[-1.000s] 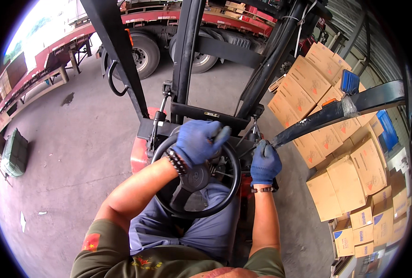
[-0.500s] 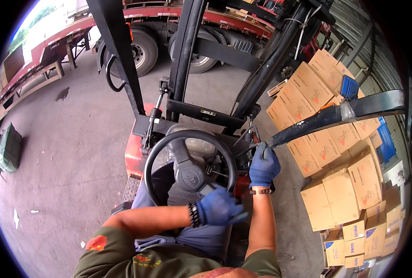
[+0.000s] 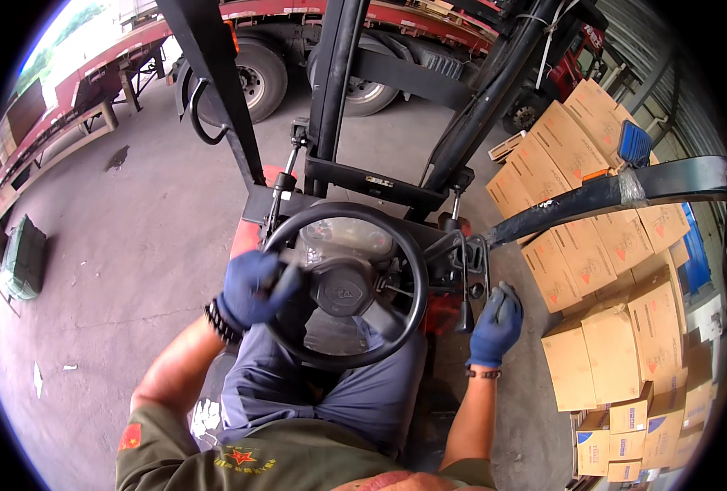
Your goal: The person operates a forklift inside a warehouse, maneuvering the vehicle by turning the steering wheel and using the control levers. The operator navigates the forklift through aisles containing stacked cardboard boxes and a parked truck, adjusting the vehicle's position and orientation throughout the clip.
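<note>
Forklift mast (image 3: 339, 90) ahead of both hands; cardboard boxes (image 3: 617, 270) stacked close beyond the right fingertips. Steering wheel (image 3: 343, 282): left hand (image 3: 253, 288), gloved, fingers wrapped round the knob on its left rim. Right hand (image 3: 496, 323) closed over a lever (image 3: 464, 286). Judgement: steer slowly, ease the lever gently, watch box clearance.

Warehouse loading yard, seen from forklift driver's seat. Forklift mast (image 3: 339, 90) and steering wheel (image 3: 345, 285) ahead. Red flatbed truck trailer (image 3: 429, 20) parked across bare concrete floor (image 3: 126, 237). Stacked cardboard cartons (image 3: 617, 327) along right side, beside corrugated metal wall (image 3: 666, 65). Daylight at open end, upper left.
</note>
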Available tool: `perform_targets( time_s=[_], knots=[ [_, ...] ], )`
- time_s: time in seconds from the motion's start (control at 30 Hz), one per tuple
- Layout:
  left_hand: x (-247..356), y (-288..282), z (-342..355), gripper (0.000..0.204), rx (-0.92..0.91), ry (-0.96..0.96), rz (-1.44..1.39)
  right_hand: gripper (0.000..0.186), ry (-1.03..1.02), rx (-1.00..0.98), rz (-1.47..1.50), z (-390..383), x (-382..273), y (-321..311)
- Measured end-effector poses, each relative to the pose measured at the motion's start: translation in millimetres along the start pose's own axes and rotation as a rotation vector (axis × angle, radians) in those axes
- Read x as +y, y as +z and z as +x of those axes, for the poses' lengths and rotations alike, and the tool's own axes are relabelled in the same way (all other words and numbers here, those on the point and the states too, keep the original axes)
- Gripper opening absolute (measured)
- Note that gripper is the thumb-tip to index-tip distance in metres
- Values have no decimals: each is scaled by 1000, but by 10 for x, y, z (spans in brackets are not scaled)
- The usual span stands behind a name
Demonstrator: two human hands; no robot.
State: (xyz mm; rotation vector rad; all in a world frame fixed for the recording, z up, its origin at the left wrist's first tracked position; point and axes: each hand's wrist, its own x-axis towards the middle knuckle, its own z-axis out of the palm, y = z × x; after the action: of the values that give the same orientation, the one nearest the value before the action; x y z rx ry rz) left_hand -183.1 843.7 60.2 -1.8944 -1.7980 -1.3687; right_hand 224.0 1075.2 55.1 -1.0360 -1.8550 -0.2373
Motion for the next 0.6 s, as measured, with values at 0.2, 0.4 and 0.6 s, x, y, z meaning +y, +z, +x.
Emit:
perform_targets(
  time_s=[0.2, 0.4, 0.6],
  knots=[
    [272, 456, 1227, 32, 125, -9, -160, 38, 290, 19, 354, 368, 313, 401],
    [472, 763, 1484, 39, 72, 77, -175, 39, 285, 61, 357, 766, 272, 599],
    [463, 747, 1393, 38, 73, 92, -225, 40, 282, 80, 345, 814, 319, 613]
  ],
)
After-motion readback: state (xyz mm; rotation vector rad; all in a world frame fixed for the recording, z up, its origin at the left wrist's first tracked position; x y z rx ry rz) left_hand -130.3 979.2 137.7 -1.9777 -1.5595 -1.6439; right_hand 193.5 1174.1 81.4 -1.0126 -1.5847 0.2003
